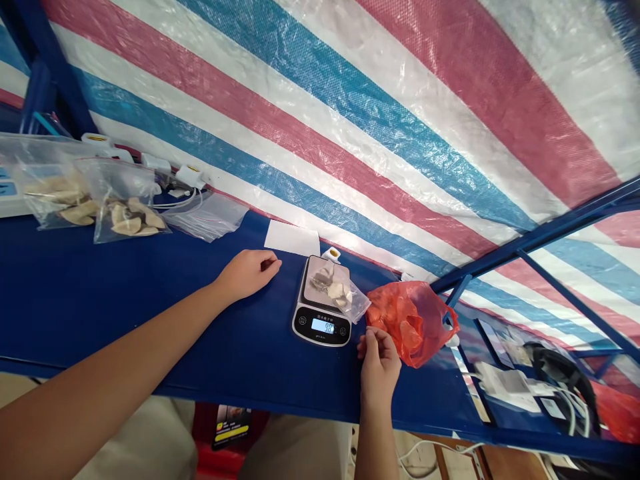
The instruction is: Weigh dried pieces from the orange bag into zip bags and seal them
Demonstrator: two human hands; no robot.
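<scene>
A small digital scale [320, 325] sits on the blue table [125, 300], its display lit. On its pan lies a clear plastic bag [336, 289] with a few pale pieces inside. My left hand [247, 272] rests on the table left of the scale, fingers curled under, holding nothing I can see. My right hand [379, 359] is just right of the scale, fingers pinched at the edge of a red plastic bag [413, 320] lying beside it.
Two clear bags of pale pieces [125, 213] and an empty clear bag [207, 217] lie at the far left, near white chargers [187, 177]. A white paper [291, 238] lies behind the scale. Cables and devices [545, 387] sit on a lower shelf at right. A striped tarp [375, 120] backs the table.
</scene>
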